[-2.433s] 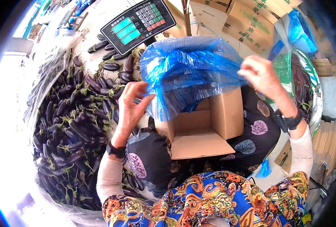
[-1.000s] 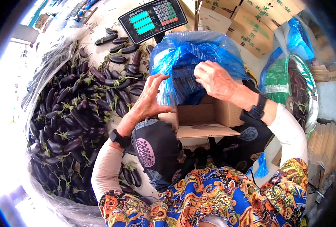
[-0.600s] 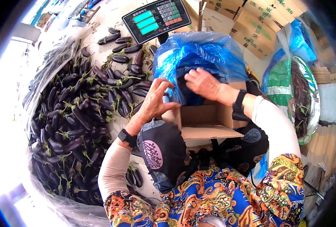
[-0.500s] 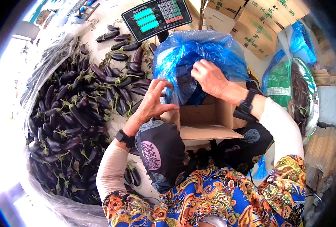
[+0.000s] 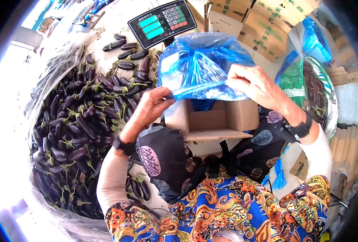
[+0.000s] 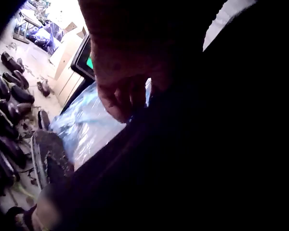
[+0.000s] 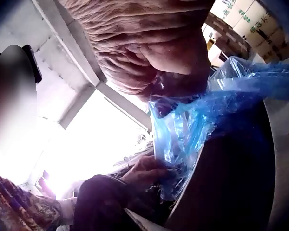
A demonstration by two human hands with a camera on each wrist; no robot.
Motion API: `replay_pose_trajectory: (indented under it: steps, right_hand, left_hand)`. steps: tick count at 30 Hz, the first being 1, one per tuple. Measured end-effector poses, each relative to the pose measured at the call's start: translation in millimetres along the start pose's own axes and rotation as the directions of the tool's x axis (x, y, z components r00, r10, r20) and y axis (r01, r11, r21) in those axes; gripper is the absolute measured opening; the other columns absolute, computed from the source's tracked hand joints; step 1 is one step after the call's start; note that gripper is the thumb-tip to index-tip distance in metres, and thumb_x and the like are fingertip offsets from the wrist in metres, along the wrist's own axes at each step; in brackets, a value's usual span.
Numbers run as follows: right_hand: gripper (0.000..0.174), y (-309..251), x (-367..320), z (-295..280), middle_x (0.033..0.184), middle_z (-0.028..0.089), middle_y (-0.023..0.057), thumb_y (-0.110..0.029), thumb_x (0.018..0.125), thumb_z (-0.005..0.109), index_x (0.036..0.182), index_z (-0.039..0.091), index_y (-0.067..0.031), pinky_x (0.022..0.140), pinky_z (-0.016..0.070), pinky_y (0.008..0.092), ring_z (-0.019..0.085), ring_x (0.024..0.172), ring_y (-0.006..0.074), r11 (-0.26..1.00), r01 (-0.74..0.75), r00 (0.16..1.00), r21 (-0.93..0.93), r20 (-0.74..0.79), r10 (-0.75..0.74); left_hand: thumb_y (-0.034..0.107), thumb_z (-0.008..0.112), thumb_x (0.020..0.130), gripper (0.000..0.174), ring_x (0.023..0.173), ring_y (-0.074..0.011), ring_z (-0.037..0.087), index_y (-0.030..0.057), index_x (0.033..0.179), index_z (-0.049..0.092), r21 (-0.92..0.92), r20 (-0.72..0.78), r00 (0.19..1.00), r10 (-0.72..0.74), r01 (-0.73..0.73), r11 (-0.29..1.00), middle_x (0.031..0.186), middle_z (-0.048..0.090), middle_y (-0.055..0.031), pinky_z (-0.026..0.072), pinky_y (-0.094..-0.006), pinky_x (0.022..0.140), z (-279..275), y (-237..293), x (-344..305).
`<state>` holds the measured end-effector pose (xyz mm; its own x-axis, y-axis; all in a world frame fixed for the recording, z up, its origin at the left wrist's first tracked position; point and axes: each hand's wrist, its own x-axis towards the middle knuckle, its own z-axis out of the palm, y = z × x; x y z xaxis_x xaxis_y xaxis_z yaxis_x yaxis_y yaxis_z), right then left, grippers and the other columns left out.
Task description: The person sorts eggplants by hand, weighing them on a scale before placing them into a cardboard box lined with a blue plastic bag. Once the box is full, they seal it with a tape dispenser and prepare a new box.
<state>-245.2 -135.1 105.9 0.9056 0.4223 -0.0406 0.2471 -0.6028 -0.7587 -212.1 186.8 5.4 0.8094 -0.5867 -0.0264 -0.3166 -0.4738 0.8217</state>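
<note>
Since the earlier frames, the right hand [image 5: 260, 89] has moved out from the bag's mouth, and the left hand [image 5: 148, 108], then spread, now pinches; both hands grip the edge of the blue plastic bag [image 5: 201, 66], fingers curled, which presumably gives control of its rim. Bag: thin, shiny, wrinkled, edge drawn into a band between the hands, lying over the far part of the open cardboard box [image 5: 243, 115].
</note>
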Motion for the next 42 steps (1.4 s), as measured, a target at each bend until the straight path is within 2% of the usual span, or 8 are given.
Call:
replay_pose_trajectory:
  steps: [6, 11, 18, 21, 25, 30, 38, 42]
  right_hand:
    - [0.012, -23, -81, 9, 0.070, 0.056, 0.0094, -0.014, 0.083, 0.068, 0.085, 0.062, -0.0046, 0.061, 0.0508, 0.0371, 0.060, 0.063, 0.0298, 0.955, 0.295, 0.932, -0.019, 0.224, -0.283]
    - [0.011, -1, -130, 63, 0.071, 0.058, 0.0095, -0.010, 0.080, 0.063, 0.082, 0.053, -0.0075, 0.051, 0.0497, 0.0446, 0.063, 0.064, 0.0333, 0.947, 0.267, 0.906, -0.181, 0.382, -0.183]
    - [0.043, 124, -142, 158, 0.111, 0.061, 0.0192, -0.006, 0.077, 0.059, 0.120, 0.061, -0.0057, 0.093, 0.0459, 0.0474, 0.057, 0.111, 0.0342, 0.723, 0.288, 0.931, -0.628, 0.359, -0.059]
    - [0.047, 137, -136, 160, 0.136, 0.050, 0.0222, -0.001, 0.083, 0.053, 0.130, 0.055, -0.0028, 0.110, 0.0344, 0.0480, 0.043, 0.131, 0.0395, 0.963, 0.028, 0.993, -0.267, 0.114, 0.003]
    - [0.036, 162, -148, 174, 0.117, 0.061, 0.0183, -0.012, 0.083, 0.056, 0.118, 0.061, -0.0047, 0.101, 0.0383, 0.0506, 0.055, 0.116, 0.0364, 0.733, 0.181, 0.978, -0.656, 0.044, -0.202]
    - [0.013, 29, -160, 90, 0.087, 0.060, 0.0083, -0.019, 0.083, 0.062, 0.088, 0.064, -0.0077, 0.082, 0.0449, 0.0410, 0.060, 0.089, 0.0272, 0.789, 0.267, 0.863, -0.553, 0.501, 0.059]
    - [0.041, 32, -58, -13, 0.115, 0.062, 0.0209, -0.032, 0.092, 0.061, 0.120, 0.058, -0.0020, 0.088, 0.0485, 0.0393, 0.063, 0.102, 0.0311, 0.936, -0.291, 0.952, -0.201, -0.157, 0.262]
    - [0.069, 131, -13, 32, 0.132, 0.053, 0.0257, -0.049, 0.096, 0.050, 0.138, 0.043, 0.0056, 0.107, 0.0370, 0.0395, 0.048, 0.128, 0.0357, 0.846, -0.480, 0.851, -0.231, 0.114, 0.513]
  left_hand:
    - [0.010, 0.071, 0.083, 0.015, 0.091, -0.0163, 0.064, -0.0004, 0.093, 0.067, -0.194, 0.355, 0.920, 0.167, -0.102, 0.976, 0.094, 0.067, -0.0084, 0.0490, -0.0315, 0.083, -57, 64, -38]
    - [0.013, 0.069, 0.086, 0.021, 0.092, -0.0148, 0.063, -0.0013, 0.103, 0.069, -0.218, 0.642, 0.764, -0.066, 0.265, 0.939, 0.092, 0.070, -0.0082, 0.0472, -0.0281, 0.086, -51, 38, -35]
    - [0.021, 0.062, 0.093, 0.028, 0.095, -0.0127, 0.063, -0.0015, 0.108, 0.068, -0.139, 0.726, 0.678, -0.115, 0.307, 0.941, 0.097, 0.071, -0.0075, 0.0478, -0.0281, 0.087, -3, -21, -30]
    - [0.021, 0.065, 0.092, 0.025, 0.086, -0.0118, 0.062, -0.0016, 0.102, 0.067, -0.352, 0.530, 0.771, -0.354, 0.579, 0.735, 0.090, 0.068, -0.0048, 0.0491, -0.0277, 0.079, 3, -26, -47]
    - [0.025, 0.066, 0.091, 0.024, 0.072, -0.0080, 0.054, 0.0014, 0.095, 0.063, -0.608, 0.350, 0.823, -0.446, 0.562, 0.560, 0.076, 0.059, 0.0008, 0.0451, -0.0243, 0.067, 9, -61, -64]
    - [0.030, 0.063, 0.091, 0.043, 0.095, -0.0125, 0.061, -0.0007, 0.120, 0.059, -0.645, 0.097, 0.889, -0.448, 0.399, 0.652, 0.106, 0.067, -0.0067, 0.0468, -0.0264, 0.086, 30, -42, -71]
    - [0.012, 0.064, 0.090, 0.037, 0.097, -0.0127, 0.062, -0.0029, 0.123, 0.058, -0.799, 0.467, 0.818, -0.336, 0.553, 0.238, 0.112, 0.067, -0.0062, 0.0481, -0.0265, 0.087, 42, -78, -69]
    - [0.008, 0.064, 0.089, 0.035, 0.092, -0.0122, 0.061, -0.0030, 0.121, 0.060, -0.711, 0.494, 0.820, -0.289, 0.573, 0.408, 0.110, 0.067, -0.0052, 0.0476, -0.0261, 0.084, 45, -82, -72]
